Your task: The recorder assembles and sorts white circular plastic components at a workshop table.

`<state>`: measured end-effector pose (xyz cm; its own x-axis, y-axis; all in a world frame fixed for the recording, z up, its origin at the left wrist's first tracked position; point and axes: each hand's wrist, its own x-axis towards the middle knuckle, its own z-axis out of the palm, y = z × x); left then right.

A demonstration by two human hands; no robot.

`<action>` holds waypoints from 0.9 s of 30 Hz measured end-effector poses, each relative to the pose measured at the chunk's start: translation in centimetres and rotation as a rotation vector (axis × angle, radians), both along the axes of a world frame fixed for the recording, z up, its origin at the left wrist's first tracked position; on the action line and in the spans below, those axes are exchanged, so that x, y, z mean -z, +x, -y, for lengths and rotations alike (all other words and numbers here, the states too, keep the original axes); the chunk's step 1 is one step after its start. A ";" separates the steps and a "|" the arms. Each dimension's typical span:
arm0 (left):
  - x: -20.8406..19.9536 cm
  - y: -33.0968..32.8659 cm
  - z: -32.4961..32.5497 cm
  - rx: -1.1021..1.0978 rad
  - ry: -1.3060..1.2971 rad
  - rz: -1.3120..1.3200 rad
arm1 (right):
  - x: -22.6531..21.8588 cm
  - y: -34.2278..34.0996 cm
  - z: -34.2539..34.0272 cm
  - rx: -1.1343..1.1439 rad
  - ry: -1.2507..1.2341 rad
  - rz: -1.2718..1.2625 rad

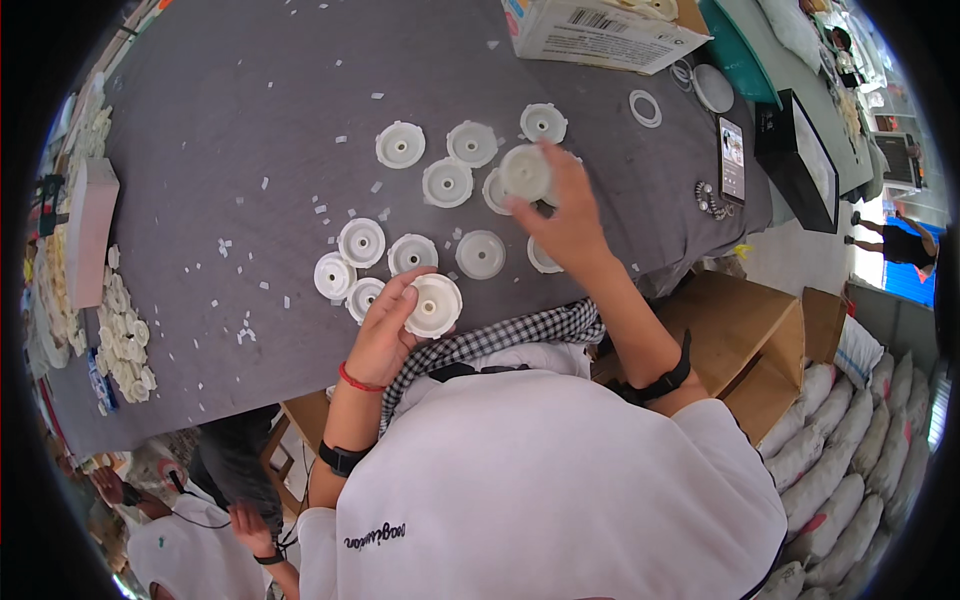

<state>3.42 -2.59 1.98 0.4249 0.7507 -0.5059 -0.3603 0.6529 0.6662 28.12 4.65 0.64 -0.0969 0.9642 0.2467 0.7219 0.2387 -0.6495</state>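
My left hand (378, 342), at the table's near edge, is closed on a round white plastic disc (436, 305) with a raised rim and a small central hub. Farther right, my right hand (572, 215) grips another round white plastic piece (524, 172) between thumb and fingers, above other discs that it partly hides. Several similar discs lie around my hands on the grey cloth, among them a disc at the left (361, 243), one at the back (401, 145) and a flatter, duller one (481, 255).
Small white scraps litter the grey cloth (200, 130). A printed carton (600, 38) stands at the back, with a white ring (645, 108), a phone (732, 160) and a black box (800, 165) to the right. White parts (122, 340) are heaped at left, near a co-worker's hand (252, 530).
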 end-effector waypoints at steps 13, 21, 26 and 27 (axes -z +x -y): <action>-0.9 0.0 -0.6 -0.059 -0.007 0.081 | -0.4 -1.4 1.4 -0.182 0.086 0.050; -0.6 -0.4 -0.3 -0.078 0.015 0.052 | 1.0 1.3 0.7 0.099 0.067 -0.123; -0.3 -0.1 -0.6 -0.086 0.040 0.074 | 0.7 0.4 0.1 -0.100 0.074 0.180; -0.5 0.1 -0.7 -0.091 0.031 0.118 | 1.1 0.0 0.0 -0.131 0.050 0.273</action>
